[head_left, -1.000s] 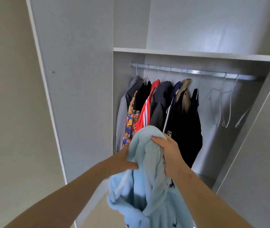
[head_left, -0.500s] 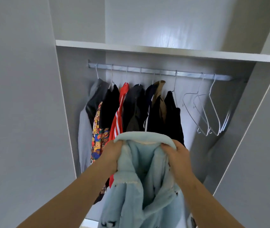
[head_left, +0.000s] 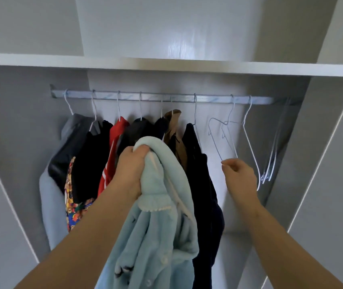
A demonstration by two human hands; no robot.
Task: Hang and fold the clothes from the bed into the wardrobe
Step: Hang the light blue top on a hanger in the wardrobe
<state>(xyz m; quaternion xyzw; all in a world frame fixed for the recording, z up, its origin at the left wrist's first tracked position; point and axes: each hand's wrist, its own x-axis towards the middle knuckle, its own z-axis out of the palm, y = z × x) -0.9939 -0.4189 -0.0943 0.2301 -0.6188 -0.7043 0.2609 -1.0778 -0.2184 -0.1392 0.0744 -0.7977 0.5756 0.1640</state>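
Released by the right hand, the pale blue fleece garment now hangs bunched from the left hand alone, its fist clenched, before the dark hung clothes; the right, loosely curled and empty, nears the bare white wire hangers on the metal rail; held one-handed, the thick, plush, white-trimmed fleece could slip.

Home, bedroom storage. Built-in grey wardrobe: shelf on top, metal hanging rail just under it. Mixed everyday clothes on wire hangers: red striped jacket, tan coat, cartoon-print top, dark jackets. Empty wire hangers at the rail's right end.
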